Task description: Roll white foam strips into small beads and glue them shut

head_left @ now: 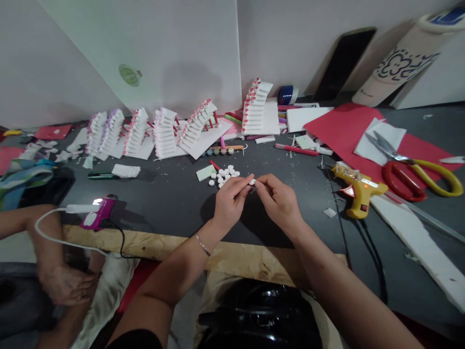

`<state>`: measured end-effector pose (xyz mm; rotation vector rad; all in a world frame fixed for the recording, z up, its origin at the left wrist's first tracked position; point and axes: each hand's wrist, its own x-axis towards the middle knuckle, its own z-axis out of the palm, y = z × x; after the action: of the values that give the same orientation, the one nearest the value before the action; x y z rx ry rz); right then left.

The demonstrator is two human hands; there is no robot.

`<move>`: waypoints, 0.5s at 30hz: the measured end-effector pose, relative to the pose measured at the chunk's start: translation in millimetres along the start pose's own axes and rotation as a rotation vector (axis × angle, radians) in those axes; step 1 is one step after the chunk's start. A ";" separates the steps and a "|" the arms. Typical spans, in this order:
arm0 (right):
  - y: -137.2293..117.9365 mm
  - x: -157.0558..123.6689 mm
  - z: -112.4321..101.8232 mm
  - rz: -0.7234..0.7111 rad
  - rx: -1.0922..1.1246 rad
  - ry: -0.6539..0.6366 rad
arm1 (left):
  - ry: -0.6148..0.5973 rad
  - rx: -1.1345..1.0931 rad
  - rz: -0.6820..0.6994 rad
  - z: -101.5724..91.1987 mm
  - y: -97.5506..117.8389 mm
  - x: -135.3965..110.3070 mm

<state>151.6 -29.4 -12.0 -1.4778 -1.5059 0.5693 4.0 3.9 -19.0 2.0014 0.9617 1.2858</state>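
Small white round disc sat pinched between the fingertips of both hands, held just above the dark grey tabletop in front of the person. The left hand closed thumb and forefinger on one side of it; the right hand closed on the other, the two sets of fingertips nearly touching. Whether anything else lay between them was too small to tell. A loose heap of matching white discs lay just beyond the hands. A yellow plastic glue gun rested to the right, near red-and-yellow-handled scissors on a red paper sheet. Handling so small a piece well seemed to call for a light grip at its rim — firm enough not to drop it, soft enough not to dent it — with both wrists low by the tabletop for steadiness.
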 end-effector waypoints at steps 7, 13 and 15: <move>4.3 5.0 -10.6 -0.079 0.005 -0.123 | -0.130 -0.092 -0.064 -12.0 -3.5 8.7; 5.8 6.3 -10.6 -0.011 0.042 -0.135 | -0.188 -0.035 0.058 -14.3 -5.6 11.4; 4.6 5.9 -10.2 0.025 0.065 -0.138 | -0.173 -0.010 0.054 -14.0 -5.3 11.5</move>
<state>163.4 -25.8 -9.3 -1.4335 -1.5622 0.7412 -7.1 17.4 -12.0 2.1049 0.8234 1.1212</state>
